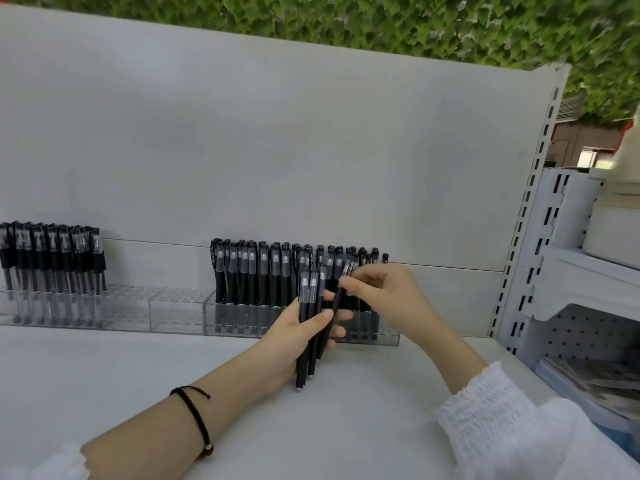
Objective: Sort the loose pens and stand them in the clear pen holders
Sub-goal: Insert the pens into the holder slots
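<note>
Left hand (304, 327) grips a bundle of black pens (309, 306) upright while right hand (377, 289) pinches one pen (341, 292) before the clear holder (242, 320).

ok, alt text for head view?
The left hand grips a bundle of black pens at a white shelf while the right hand pinches a single pen in front of a nearly full clear pen holder. A second holder is partly filled.

We see bright, soft, even light, with only faint shadows on the table (104, 368). Foliage (381, 26) along the top and shelves (588, 265) at right are blurred, and the wide lens bows the panel (242, 133).
</note>
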Motion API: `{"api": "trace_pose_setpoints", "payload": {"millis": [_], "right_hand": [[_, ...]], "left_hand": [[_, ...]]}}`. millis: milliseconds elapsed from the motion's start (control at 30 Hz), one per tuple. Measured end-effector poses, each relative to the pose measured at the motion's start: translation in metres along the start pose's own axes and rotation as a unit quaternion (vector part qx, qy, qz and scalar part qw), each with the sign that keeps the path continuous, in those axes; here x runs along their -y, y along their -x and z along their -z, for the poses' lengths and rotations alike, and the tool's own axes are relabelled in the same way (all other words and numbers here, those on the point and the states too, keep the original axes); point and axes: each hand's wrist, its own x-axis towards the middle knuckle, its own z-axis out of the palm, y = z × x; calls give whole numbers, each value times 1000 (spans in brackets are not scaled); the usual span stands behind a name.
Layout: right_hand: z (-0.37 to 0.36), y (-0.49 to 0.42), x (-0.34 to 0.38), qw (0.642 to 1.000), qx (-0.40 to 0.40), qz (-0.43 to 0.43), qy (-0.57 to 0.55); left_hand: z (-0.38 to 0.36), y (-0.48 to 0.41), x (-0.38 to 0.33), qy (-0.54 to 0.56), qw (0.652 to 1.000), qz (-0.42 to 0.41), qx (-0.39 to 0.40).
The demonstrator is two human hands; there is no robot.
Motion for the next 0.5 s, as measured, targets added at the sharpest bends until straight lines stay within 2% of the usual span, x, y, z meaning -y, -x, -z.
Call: {"api": "trace_pose_setpoints", "payload": {"millis": [100,233,400,500], "right_hand": [[5,-3,2,997,-23,-36,-71],[12,-10,-3,977,-148,-62,-137],[26,-10,-10,948,-313,9,-58],[31,-10,-19,938,-345,15,40]], "left_hand": [[3,-2,1,9,1000,-7,-10],[6,-2,1,0,1000,3,-20],[8,-5,1,-17,999,14,-36],[8,-6,2,-27,999,23,-38]]}}
